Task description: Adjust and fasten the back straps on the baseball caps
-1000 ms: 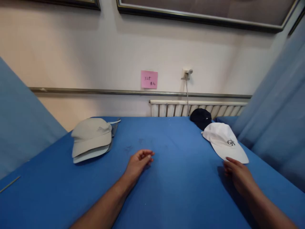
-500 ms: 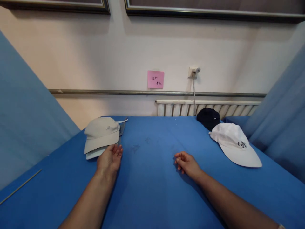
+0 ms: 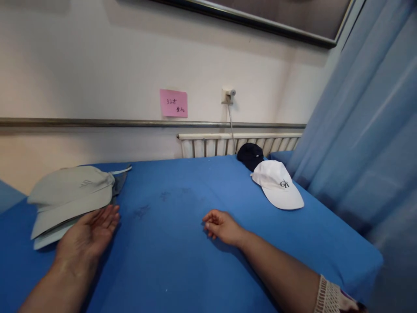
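On the left of the blue-covered table, a light grey baseball cap (image 3: 71, 191) lies on top of other caps, with a pale cap's brim (image 3: 54, 237) and a dark grey edge showing below. My left hand (image 3: 89, 232) is palm up with fingers extended, right against the stack's brims; its thumb side overlaps them, and I cannot tell whether it touches. Loosely curled and holding nothing, my right hand (image 3: 223, 227) is low over the middle of the table. A white cap (image 3: 276, 184) with black lettering is farther right, in front of a black cap (image 3: 250, 155).
The blue table cover (image 3: 156, 256) reaches back to a white radiator (image 3: 208, 145). On the wall are a metal rail (image 3: 130, 124), a pink note (image 3: 173, 103) and a socket with a plug (image 3: 228, 96). A blue curtain (image 3: 358, 130) hangs on the right.
My left hand has moved left to the grey cap stack and turned palm up. My right hand has left the white cap's brim for the table's middle. The view has swung right.
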### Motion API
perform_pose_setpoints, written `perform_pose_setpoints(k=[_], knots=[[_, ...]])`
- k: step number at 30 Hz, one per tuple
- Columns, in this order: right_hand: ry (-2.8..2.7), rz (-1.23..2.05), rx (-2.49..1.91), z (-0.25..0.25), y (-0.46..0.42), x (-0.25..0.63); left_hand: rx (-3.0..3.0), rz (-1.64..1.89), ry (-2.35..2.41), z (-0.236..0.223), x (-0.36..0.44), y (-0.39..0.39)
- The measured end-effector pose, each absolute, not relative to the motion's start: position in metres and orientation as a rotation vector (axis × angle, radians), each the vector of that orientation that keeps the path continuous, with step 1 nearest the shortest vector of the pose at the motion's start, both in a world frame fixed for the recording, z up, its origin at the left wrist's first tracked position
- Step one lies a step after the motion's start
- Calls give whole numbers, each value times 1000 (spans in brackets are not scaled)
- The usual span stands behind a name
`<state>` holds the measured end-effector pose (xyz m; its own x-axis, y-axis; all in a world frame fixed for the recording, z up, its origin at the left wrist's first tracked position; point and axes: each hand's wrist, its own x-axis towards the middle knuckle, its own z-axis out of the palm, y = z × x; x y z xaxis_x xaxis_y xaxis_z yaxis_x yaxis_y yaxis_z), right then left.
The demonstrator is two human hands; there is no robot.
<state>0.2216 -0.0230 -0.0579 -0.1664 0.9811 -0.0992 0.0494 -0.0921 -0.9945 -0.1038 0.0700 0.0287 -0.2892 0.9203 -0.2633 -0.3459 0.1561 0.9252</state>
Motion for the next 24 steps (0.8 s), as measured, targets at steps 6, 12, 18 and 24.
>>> perform_pose_setpoints(k=[6, 12, 18, 24], knots=[[-1345, 1438, -1135, -61, -31, 229, 1114, 1572, 1567, 37, -96, 59], [-1333, 1513, -1084, -59, -32, 233, 1724, 1397, 2003, 47, -123, 58], [-1328, 1529, -1072, -57, -33, 231, 2371, 796, 2416, 47, -139, 70], [-1310, 1537, -1076, -59, -32, 230, 2366, 625, 2436, 56, -147, 95]])
